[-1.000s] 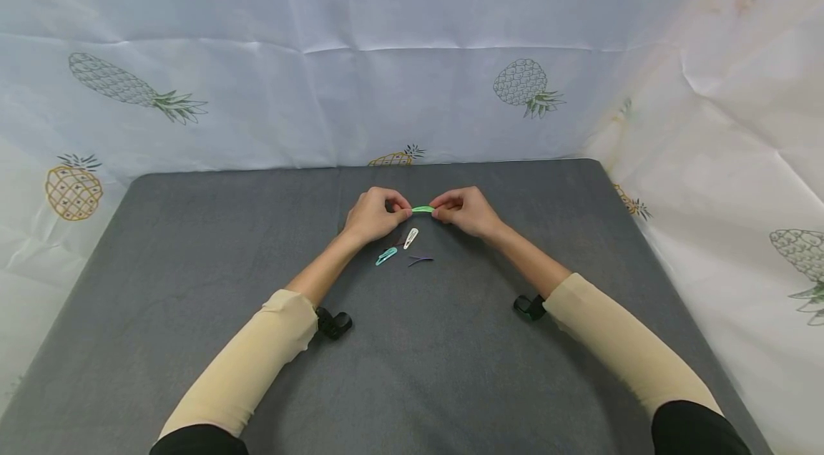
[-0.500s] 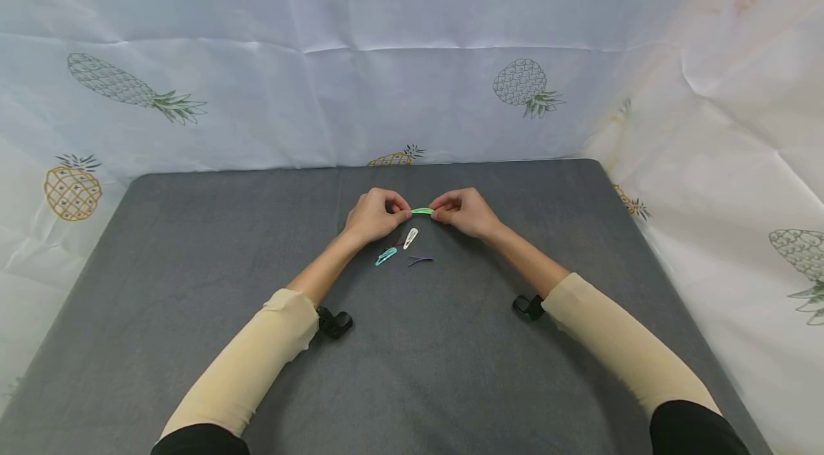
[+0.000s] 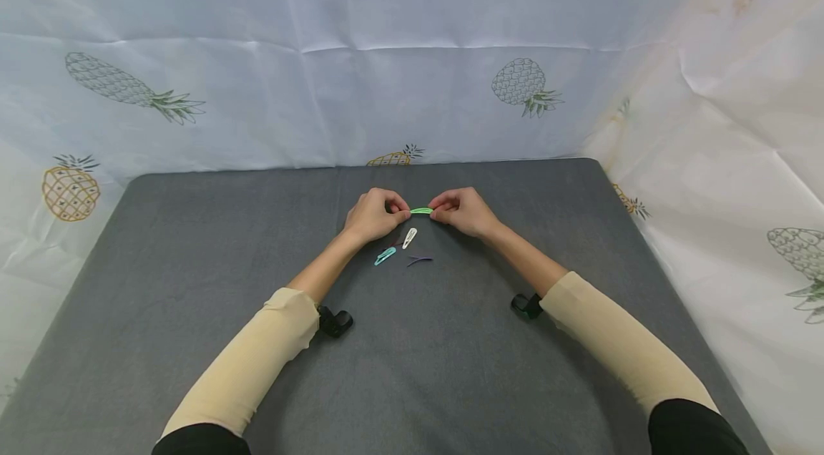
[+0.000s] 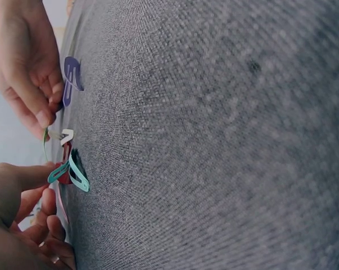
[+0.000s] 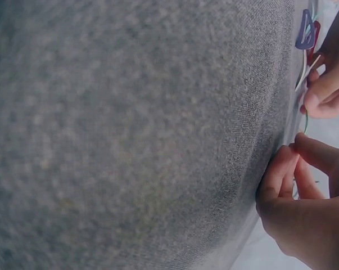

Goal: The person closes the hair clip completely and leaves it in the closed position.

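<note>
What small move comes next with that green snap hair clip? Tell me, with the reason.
Probably bow it until it snaps: the left hand and right hand each pinch one end of the green snap hair clip, held above the grey felt mat.

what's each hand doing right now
Left hand: pinches one end of the green hair clip.
Right hand: pinches its other end.
</note>
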`<control>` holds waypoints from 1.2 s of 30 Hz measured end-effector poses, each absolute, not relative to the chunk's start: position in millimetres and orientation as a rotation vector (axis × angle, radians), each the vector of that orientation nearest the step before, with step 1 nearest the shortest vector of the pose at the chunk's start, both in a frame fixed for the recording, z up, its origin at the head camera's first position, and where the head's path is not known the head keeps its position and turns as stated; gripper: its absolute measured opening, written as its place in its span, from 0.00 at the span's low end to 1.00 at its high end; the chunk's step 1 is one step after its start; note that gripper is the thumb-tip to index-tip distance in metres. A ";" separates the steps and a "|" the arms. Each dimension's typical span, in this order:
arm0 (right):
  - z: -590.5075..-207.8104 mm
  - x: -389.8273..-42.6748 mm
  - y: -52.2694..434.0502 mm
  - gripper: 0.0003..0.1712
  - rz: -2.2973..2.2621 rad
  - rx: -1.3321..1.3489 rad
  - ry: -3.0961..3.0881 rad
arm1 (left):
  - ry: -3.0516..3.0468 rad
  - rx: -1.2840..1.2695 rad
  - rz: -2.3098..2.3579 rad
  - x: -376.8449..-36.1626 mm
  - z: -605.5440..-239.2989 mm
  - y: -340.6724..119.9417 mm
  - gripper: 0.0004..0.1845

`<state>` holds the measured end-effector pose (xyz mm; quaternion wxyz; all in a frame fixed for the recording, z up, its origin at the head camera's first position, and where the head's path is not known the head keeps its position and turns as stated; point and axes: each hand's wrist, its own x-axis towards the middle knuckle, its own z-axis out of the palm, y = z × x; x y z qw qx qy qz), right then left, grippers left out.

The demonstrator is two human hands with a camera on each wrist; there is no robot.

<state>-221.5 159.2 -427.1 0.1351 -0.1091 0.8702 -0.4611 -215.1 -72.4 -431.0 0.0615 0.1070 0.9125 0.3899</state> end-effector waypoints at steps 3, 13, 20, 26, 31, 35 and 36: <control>-426.4 -221.2 159.0 0.13 -1.335 -0.321 2.524 | 2.761 0.319 1.171 -215.0 -430.8 -72.4 0.05; -427.7 -222.1 158.5 0.12 -1.338 -0.330 2.535 | 2.767 0.304 1.145 -215.1 -431.3 -71.2 0.04; -427.2 -221.0 157.4 0.12 -1.324 -0.310 2.538 | 2.766 0.295 1.133 -214.5 -432.2 -71.3 0.05; -426.5 -221.0 156.8 0.13 -1.320 -0.311 2.539 | 2.766 0.302 1.132 -214.0 -432.1 -71.5 0.05; -427.3 -220.9 157.4 0.12 -1.321 -0.314 2.549 | 2.766 0.313 1.140 -214.2 -433.2 -71.8 0.05; -427.7 -221.1 157.7 0.12 -1.327 -0.311 2.547 | 2.765 0.324 1.156 -214.4 -433.3 -72.4 0.05; -427.8 -221.3 157.8 0.13 -1.328 -0.312 2.545 | 2.764 0.327 1.161 -214.5 -433.5 -72.5 0.05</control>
